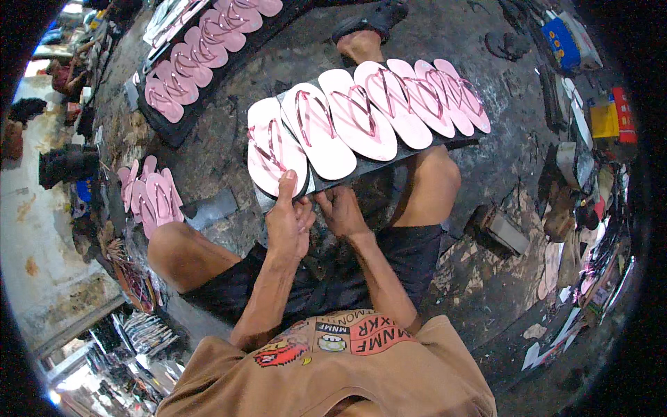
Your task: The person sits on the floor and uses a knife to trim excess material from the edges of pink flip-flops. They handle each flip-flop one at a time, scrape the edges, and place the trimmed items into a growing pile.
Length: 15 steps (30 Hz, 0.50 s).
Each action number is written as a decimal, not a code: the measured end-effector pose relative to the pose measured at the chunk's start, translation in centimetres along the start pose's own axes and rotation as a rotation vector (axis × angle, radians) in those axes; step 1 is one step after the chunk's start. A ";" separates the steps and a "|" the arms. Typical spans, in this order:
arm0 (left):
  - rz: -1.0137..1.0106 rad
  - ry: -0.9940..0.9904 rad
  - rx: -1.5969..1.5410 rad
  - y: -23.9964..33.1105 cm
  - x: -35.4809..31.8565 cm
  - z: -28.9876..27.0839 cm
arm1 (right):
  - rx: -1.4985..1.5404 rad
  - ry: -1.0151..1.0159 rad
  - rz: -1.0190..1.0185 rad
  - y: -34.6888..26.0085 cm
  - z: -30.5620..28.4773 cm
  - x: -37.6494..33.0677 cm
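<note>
Sandals fill the head view: a row of pink flip-flops (pixel 368 111) overlaps along a dark board (pixel 389 161) across the frame's centre. Left hand (pixel 288 222) grips the board's near end, thumb pressed on the leftmost flip-flop (pixel 274 149). Right hand (pixel 342 210) (just beside it) curls under the board's edge, fingers closed on it. More pink pairs (pixel 149 194) lie at middle left.
</note>
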<state>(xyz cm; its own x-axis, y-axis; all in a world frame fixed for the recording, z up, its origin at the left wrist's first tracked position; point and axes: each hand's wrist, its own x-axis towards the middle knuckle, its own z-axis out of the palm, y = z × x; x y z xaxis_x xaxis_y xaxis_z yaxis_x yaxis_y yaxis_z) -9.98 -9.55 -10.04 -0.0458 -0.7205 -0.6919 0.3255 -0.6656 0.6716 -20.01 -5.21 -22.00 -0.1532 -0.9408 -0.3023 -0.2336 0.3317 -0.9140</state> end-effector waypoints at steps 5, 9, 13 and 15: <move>-0.009 0.028 0.023 0.5 -0.8 0.7 | -0.338 -0.171 -0.347 5.9 1.5 5.2; 0.035 0.094 0.053 0.0 -0.6 0.0 | -0.358 -0.057 -0.314 4.7 5.4 7.7; -0.001 0.307 0.196 0.1 -4.1 0.5 | -0.371 0.012 -0.254 1.8 7.7 9.2; 0.103 0.204 0.172 1.6 -3.4 -2.2 | -0.376 0.025 -0.246 -0.1 8.5 10.8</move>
<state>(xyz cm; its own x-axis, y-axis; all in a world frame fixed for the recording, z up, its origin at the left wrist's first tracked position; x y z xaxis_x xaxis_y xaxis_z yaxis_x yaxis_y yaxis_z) -7.23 -7.76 -7.15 0.1759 -0.7438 -0.6448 0.1527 -0.6265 0.7643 -13.49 -15.98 -27.45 -0.0713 -0.9945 -0.0771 -0.5978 0.1045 -0.7948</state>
